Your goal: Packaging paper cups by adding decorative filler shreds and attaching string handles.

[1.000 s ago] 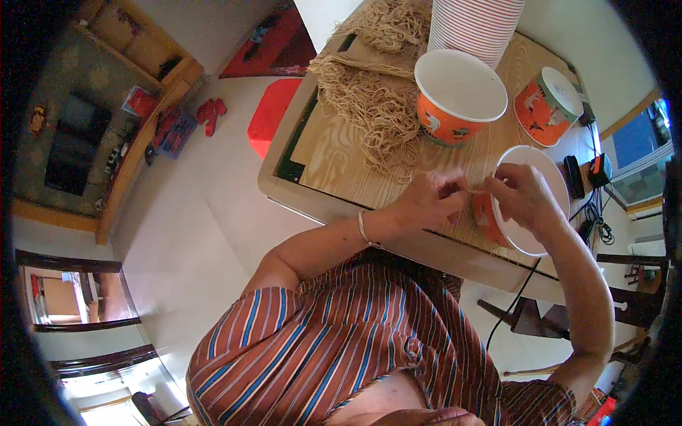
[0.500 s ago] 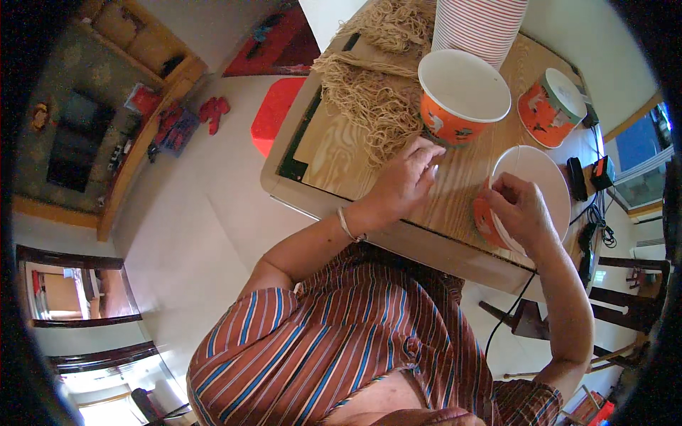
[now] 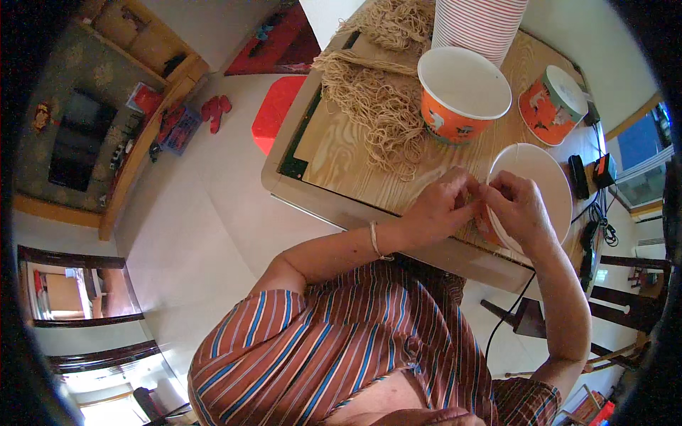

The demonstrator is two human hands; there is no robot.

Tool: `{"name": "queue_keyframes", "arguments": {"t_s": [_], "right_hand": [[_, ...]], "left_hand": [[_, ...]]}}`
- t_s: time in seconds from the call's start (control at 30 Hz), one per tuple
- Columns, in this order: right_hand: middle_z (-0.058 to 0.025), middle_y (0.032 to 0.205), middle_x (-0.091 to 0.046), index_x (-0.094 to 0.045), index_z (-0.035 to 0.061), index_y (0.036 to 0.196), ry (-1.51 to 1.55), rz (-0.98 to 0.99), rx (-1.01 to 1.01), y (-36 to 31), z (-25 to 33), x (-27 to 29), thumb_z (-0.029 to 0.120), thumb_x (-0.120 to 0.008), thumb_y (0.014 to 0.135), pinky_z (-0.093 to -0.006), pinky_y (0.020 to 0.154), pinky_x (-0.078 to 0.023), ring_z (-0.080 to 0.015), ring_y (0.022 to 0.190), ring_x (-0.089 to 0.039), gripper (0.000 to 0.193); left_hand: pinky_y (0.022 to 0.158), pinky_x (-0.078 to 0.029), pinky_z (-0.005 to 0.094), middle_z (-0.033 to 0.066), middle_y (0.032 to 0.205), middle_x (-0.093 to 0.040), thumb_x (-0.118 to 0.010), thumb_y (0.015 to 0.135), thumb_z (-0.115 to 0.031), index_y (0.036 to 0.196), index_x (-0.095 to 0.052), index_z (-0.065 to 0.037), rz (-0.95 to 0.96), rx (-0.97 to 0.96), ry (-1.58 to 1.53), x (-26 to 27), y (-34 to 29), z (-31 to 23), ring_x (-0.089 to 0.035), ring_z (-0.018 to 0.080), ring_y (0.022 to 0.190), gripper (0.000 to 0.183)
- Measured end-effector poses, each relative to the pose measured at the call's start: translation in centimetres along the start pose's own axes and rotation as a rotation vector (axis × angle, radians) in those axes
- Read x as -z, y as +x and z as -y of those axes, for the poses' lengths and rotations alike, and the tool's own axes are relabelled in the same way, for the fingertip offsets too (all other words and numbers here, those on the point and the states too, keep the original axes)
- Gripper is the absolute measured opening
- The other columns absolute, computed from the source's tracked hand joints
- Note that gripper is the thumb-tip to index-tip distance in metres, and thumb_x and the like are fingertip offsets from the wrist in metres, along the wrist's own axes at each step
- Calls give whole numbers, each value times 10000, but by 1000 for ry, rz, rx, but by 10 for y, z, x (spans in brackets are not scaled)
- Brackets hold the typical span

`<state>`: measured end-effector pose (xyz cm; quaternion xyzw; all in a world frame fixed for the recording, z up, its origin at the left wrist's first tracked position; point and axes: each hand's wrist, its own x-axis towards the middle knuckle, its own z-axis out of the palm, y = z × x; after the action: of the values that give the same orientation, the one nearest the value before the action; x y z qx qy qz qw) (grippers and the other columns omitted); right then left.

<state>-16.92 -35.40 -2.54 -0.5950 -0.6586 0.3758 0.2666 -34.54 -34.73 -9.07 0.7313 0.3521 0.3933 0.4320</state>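
Both of my hands meet at the near left rim of an orange paper tub with a white inside. My left hand is closed, thumb and fingertips drawn together. Beside it, my right hand is closed in a pinch at the tub's rim, its fingertips almost touching those of the left. Whatever lies between the fingertips is too small to make out. A tangled heap of tan string lies left of the tubs. Another orange tub, mouth up, stands beside the string.
A tall stack of white paper tubs rises at the back of the wooden table. An upside-down orange tub stands at the right, near a black adapter and cables. A red stool is beyond the table's left edge.
My left hand has moved right and nearer to me, away from the string heap, to meet my right hand at the tub's rim. My right hand has hardly moved.
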Motion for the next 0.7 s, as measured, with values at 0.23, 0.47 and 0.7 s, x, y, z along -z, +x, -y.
{"name": "queue_keyframes", "arguments": {"t_s": [0.23, 0.47, 0.7], "right_hand": [[-134, 628, -621, -612, -49, 752, -25, -46, 15, -6, -2, 8, 193, -615, 821, -344, 570, -474, -138, 585, -567, 251], [-173, 662, -640, -619, -52, 778, -142, -53, 23, -15, 5, 11, 208, -604, 825, -370, 601, -492, -191, 588, -609, 265], [-152, 651, -637, -619, -51, 784, -95, -57, 53, -23, 6, 7, 214, -607, 828, -367, 593, -489, -173, 591, -602, 269]], "left_hand": [[635, -483, 255, 15, 822, -572, -578, 913, -129, 969, -565, -35, 172, 354, -486, 4, -4, -3, -551, 81, 720, 111], [615, -477, 245, -11, 796, -591, -595, 920, -189, 955, -577, -36, 301, 311, -306, 35, -8, -20, -544, 64, 684, 158], [588, -478, 269, 41, 710, -607, -608, 903, -174, 920, -603, -15, 251, 62, 85, 48, -19, -22, -577, 89, 637, 160]]}}
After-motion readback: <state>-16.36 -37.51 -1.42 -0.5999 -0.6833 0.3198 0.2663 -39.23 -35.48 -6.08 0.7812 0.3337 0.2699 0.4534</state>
